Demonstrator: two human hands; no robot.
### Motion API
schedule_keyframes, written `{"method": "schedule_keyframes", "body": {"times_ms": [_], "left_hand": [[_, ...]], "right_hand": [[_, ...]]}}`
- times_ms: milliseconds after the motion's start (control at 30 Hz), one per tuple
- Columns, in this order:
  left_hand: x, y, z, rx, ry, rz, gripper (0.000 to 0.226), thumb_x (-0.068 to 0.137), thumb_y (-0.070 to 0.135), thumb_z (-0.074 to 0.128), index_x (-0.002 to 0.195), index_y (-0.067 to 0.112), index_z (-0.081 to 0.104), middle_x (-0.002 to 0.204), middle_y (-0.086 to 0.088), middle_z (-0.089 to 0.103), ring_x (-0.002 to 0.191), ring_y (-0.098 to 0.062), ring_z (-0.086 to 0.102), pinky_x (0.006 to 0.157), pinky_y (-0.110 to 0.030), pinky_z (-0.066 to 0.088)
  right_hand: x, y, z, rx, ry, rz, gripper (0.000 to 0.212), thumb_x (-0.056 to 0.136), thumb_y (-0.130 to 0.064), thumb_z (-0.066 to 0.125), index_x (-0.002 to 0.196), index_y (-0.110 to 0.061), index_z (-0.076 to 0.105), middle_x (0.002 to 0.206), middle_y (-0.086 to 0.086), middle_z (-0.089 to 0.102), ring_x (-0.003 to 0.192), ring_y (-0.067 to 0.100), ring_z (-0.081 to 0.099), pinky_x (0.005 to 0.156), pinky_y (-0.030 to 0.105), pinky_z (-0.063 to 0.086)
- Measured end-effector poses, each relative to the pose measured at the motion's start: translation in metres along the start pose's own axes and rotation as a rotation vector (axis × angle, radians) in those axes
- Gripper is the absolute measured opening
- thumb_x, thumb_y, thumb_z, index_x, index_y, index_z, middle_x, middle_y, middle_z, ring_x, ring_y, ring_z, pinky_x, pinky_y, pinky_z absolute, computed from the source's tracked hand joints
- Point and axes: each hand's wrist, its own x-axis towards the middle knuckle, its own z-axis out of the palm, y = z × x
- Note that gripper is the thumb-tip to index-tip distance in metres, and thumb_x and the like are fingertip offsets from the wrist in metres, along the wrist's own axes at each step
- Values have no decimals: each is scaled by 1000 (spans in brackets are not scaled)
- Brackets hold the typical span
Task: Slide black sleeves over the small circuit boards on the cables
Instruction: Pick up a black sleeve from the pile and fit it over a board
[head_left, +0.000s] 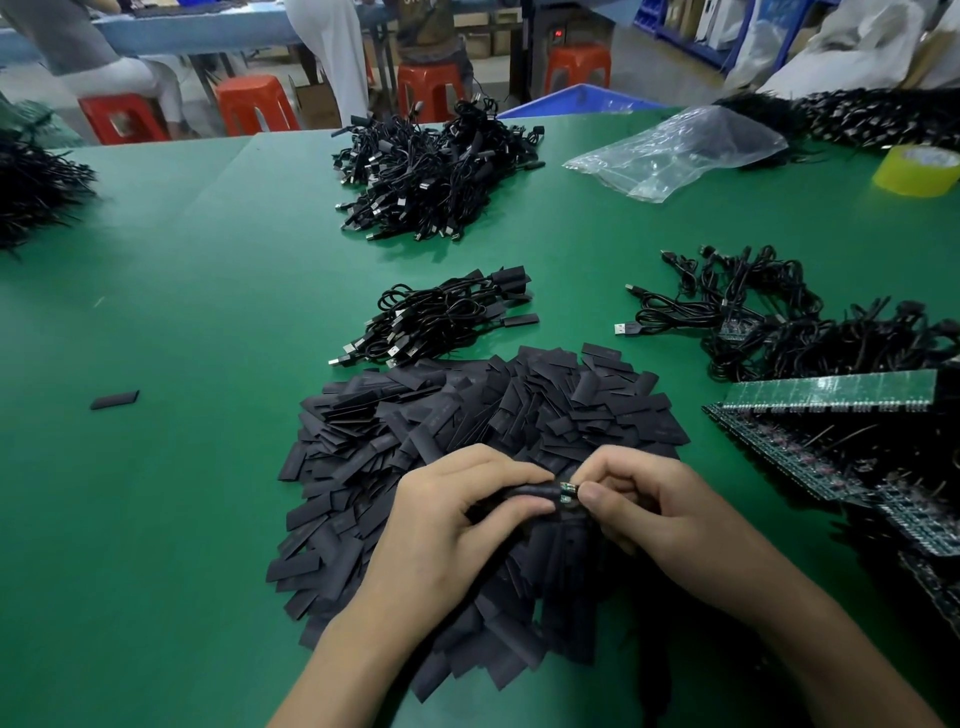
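Note:
My left hand (457, 514) pinches a black sleeve (530, 492) above a big heap of flat black sleeves (467, 415). My right hand (649, 509) grips a small green circuit board (567, 492) whose end shows between the two thumbs, partly inside the sleeve. The board's cable is hidden under my hands. A small bundle of sleeved cables (447, 317) lies just beyond the heap. Unsleeved cables with bare boards (779, 322) lie at the right.
A large cable pile (431, 171) sits farther back on the green table (182, 312). Green board panels (831, 395) stack at the right edge. A clear plastic bag (675, 150), a yellow tape roll (917, 169) and one stray sleeve (114, 400) lie about. Seated people and red stools are behind.

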Motion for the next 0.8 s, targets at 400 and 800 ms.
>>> {"method": "schedule_keyframes", "body": {"times_ms": [400,800], "left_hand": [[-2,0,0,-2,-27,7,15,91,20,79,106,19,79,98,15,70,91,-8,69,80,-17,49],[1,6,2,36,119,-58,26,81,23,86,106,17,80,95,10,73,90,-9,70,81,-17,50]], "right_hand": [[-1,-3,6,-57,46,-21,13,98,-26,65,85,-27,69,76,6,64,68,6,53,64,24,41],[0,-1,10,-21,147,-28,14,97,-23,67,84,-26,69,64,-6,62,60,9,61,61,18,46]]}}
